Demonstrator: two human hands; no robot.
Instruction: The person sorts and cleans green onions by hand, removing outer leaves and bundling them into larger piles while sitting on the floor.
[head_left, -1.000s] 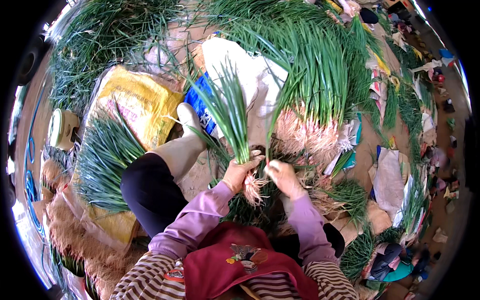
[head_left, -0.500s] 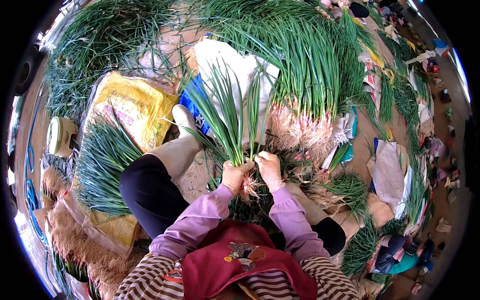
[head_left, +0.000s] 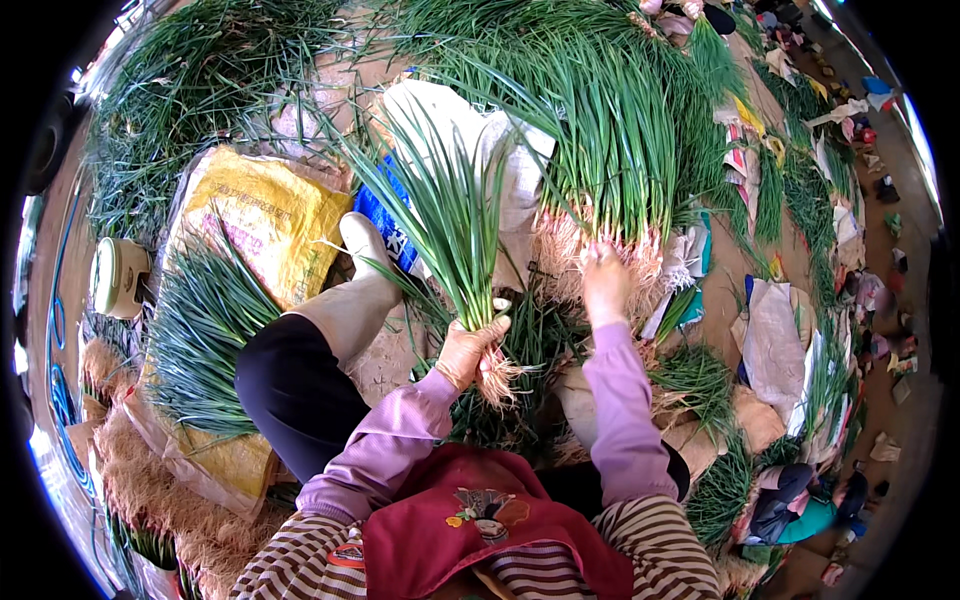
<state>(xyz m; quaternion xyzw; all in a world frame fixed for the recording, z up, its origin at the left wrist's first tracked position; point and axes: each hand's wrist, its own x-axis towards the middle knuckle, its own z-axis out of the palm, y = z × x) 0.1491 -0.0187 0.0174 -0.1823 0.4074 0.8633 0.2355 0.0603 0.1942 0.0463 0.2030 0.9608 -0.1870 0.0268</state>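
My left hand (head_left: 470, 348) is closed around the lower stems of a bunch of spring onions (head_left: 462, 230). Their green leaves fan upward over a white sack, and the pale roots hang below my fist. My right hand (head_left: 605, 282) reaches forward to a large upright stack of spring onions (head_left: 620, 140). Its fingers are pinched together at the stem bases, just above the tangled roots (head_left: 645, 265); how many stems they hold is hidden.
A yellow sack (head_left: 260, 215) lies at left beside another heap of spring onions (head_left: 205, 340). A lidded pale bucket (head_left: 120, 277) stands at far left. Loose greens (head_left: 200, 100) cover the far left ground. My boot (head_left: 365, 245) is stretched out by a white sack (head_left: 440, 105).
My right hand has left the bunch and moved forward and right to the stack's root ends. My left hand still holds the bunch, whose leaves have closed together.
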